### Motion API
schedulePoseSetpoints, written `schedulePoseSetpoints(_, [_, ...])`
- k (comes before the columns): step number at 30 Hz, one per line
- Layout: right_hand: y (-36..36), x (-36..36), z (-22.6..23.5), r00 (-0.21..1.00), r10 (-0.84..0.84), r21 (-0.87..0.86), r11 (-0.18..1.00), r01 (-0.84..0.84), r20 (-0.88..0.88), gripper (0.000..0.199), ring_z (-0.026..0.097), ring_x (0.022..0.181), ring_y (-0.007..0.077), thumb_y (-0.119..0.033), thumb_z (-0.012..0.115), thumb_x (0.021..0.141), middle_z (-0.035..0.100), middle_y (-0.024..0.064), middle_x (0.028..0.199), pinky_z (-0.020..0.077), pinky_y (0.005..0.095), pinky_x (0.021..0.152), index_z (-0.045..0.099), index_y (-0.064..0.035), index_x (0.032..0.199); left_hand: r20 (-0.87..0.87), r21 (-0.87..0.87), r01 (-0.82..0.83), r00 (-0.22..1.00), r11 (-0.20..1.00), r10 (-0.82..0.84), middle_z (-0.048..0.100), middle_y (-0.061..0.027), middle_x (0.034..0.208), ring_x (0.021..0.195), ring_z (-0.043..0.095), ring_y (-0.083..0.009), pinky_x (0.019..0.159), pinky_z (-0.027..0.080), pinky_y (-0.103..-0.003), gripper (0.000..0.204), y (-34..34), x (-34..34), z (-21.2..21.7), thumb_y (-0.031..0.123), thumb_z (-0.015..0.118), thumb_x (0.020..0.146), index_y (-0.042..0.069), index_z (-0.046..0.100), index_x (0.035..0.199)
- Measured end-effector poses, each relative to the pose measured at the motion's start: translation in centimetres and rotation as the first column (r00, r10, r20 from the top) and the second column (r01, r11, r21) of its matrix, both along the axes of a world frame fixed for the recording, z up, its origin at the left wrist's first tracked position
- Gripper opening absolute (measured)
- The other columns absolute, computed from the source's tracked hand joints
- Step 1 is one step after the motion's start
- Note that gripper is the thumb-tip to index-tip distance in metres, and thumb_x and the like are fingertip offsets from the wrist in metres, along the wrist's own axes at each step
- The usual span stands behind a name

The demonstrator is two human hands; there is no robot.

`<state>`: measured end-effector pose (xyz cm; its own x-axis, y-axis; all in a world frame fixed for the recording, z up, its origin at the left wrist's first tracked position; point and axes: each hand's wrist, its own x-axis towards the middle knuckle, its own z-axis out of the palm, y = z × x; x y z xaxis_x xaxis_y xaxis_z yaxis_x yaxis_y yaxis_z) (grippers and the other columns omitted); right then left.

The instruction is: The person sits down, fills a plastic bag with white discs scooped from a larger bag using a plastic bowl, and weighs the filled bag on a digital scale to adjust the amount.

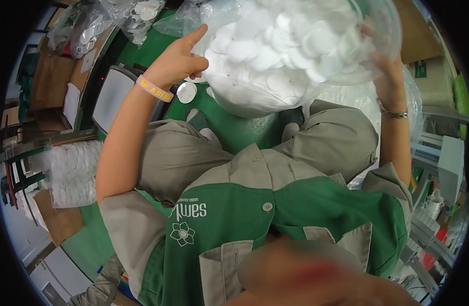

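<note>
Head view: the left hand (186,60) is at the near-left edge of a clear plastic bag (265,94) bulging with white round pads (275,56), its index finger stretched out and the other fingers partly curled — whether it pinches the film I cannot tell. Across the heap from it, the right hand (387,65), blurred by motion, grips the side of a translucent plastic tub (396,30), some of its fingers showing hazily through the wall. The pads lie between the two hands, loose and overlapping, blurred nearest the tub and sharper toward the bag. A pink wristband (154,89) with yellow marking sits below the left hand, a metal bracelet (395,113) below the right. Just under the left hand, apart from the heap, a single white disc (187,93) lies over the green floor (260,133). Left of that same hand stands a flat grey panel (116,97) in a dark frame; farther out are a brown cardboard box (51,84) and, above it, a clear bag of white pieces (84,30). Below the grip, between the bent knees, two shoes (198,121) show on either side of the bag — crumpled clear plastic sheeting (341,96) spreads beneath the tub.
</note>
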<state>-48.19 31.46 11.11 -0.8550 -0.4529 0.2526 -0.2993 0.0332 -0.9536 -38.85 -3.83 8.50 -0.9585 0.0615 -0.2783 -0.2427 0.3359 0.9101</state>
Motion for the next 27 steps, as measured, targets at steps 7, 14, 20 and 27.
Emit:
schedulePoseSetpoints(7, [-3.2,-0.3,-0.3,0.996,-0.084,0.100,0.992,0.080,0.036,0.075,0.044,0.110,0.0270,-0.017,0.056,0.068,0.042,0.0176,0.120,0.0440,0.0403,0.081,0.019,-0.0092,0.133,-0.026,0.002,-0.008,1.000,1.000,0.008,0.054,-0.0053,0.077,0.047,0.041,-0.0064,0.045,0.038,-0.020,0.075,0.0,0.1,-0.5,-0.003,0.047,0.062,-0.001,0.024,0.133])
schedulePoseSetpoints(14, [1.0,-2.8,-3.8,0.820,0.064,-0.297,0.946,0.132,0.568,0.065,0.042,0.113,0.0379,-0.019,0.045,0.075,0.039,0.0287,0.120,0.0413,0.0514,0.085,0.018,-0.0110,0.134,-0.029,0.028,-0.005,1.000,1.000,0.005,0.055,-0.0080,0.091,0.047,0.041,-0.0060,0.044,0.038,-0.020,0.075,-0.3,-0.2,-0.6,-0.004,0.046,0.061,-0.001,0.025,0.133])
schedulePoseSetpoints(20, [5.0,-1.9,-6.8,0.696,0.282,-0.568,0.794,0.217,0.660,0.071,0.028,0.121,0.0439,-0.027,0.047,0.073,0.024,0.0361,0.128,0.0272,0.0541,0.097,0.016,-0.0092,0.135,-0.008,-0.007,0.030,1.000,1.000,-0.030,0.047,-0.0017,0.056,0.045,0.044,-0.0082,0.043,0.037,-0.021,0.074,-0.4,-0.2,-0.6,0.002,0.050,0.064,0.001,0.025,0.134])
schedulePoseSetpoints(27, [15.4,4.8,-12.3,0.601,-0.332,-0.405,0.500,0.766,0.727,0.070,0.025,0.122,0.0400,-0.025,0.048,0.069,0.023,0.0226,0.134,0.0256,0.0635,0.093,0.023,-0.0121,0.133,-0.027,-0.058,0.036,0.999,0.998,-0.038,0.051,-0.0040,0.061,0.045,0.045,-0.0068,0.044,0.037,-0.021,0.074,-0.7,0.3,-0.3,0.002,0.048,0.064,0.007,0.026,0.134])
